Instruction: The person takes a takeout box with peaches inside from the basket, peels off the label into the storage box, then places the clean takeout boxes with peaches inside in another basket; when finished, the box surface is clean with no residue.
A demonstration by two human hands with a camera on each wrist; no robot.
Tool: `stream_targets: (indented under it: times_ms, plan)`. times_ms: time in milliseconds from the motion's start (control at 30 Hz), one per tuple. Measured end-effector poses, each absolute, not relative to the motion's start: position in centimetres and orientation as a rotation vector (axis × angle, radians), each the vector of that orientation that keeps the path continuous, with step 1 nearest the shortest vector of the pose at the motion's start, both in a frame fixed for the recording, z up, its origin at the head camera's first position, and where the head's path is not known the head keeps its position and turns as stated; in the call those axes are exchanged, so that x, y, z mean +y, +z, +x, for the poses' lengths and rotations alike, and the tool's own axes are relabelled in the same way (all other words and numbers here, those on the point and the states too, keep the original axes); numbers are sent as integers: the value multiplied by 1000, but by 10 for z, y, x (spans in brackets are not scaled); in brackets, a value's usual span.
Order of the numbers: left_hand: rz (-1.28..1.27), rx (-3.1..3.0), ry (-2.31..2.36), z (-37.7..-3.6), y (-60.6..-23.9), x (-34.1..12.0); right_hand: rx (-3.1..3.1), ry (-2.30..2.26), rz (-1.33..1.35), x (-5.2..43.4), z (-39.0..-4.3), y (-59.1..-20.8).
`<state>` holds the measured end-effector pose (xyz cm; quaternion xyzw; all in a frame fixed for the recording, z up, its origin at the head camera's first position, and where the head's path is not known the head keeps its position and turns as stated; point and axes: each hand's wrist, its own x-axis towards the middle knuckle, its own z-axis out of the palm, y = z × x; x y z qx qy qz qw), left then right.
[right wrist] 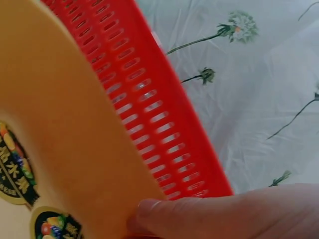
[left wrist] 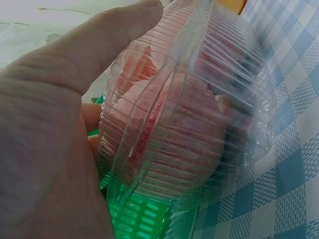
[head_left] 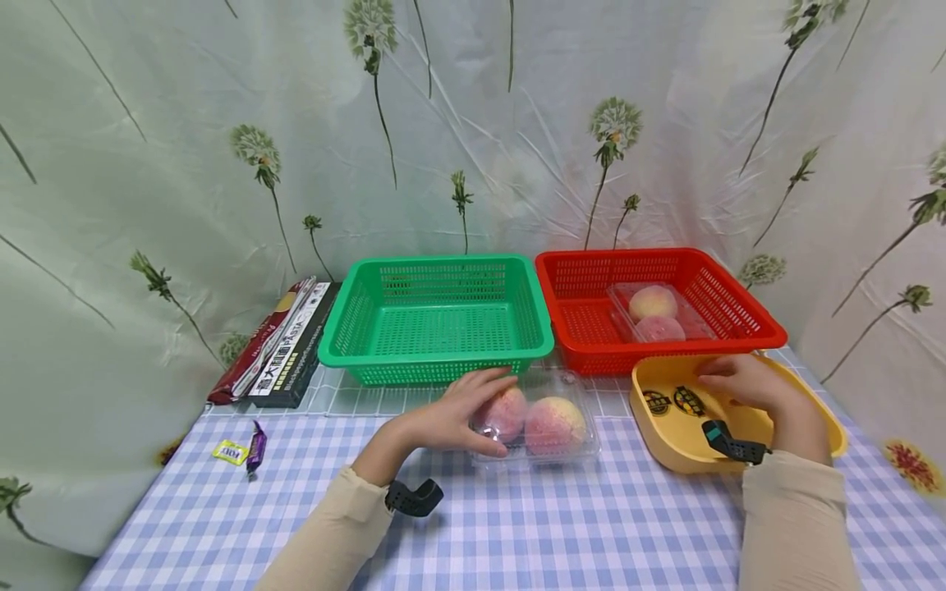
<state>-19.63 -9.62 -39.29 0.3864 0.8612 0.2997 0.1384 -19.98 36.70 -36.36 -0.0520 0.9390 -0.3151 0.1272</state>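
Blue-checked cloth covers the counter (head_left: 562, 525), backed by a pale drape printed with dandelions. Green basket (head_left: 438, 320) and red basket (head_left: 658, 304) stand side by side along the far edge; the red one holds a clear box with 2 peaches (head_left: 654, 316). Left hand (head_left: 451, 419) lies on a second clear box (head_left: 535, 423) of 2 peaches, just in front of the green basket near the counter's middle; its fingers (left wrist: 89, 55) curl over the ribbed lid, thumb at the near side, grasping the box. Right hand (head_left: 754, 390) rests on the far rim of a yellow tray (head_left: 665, 443) at the right edge, touching the red basket; its fingers hook over that rim, gripping it. Flat packets (head_left: 284, 341) lie at the far left corner; 2 sweets (head_left: 244, 450) lie near the left edge.
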Motion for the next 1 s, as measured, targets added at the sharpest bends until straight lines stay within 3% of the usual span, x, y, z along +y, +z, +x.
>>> stream_targets:
  times_ms: [333,667,1000]
  plan:
    - [1112,2575,960,-199,-387,-94,3045,-920,-7,361,-192,-338]
    - [1011,2547,1020,-205,-391,-105,3254,-1182,568,359,-196,-346]
    - [926,2496,1082,-208,-392,-110,3115,-1280,396,372,-204,-365]
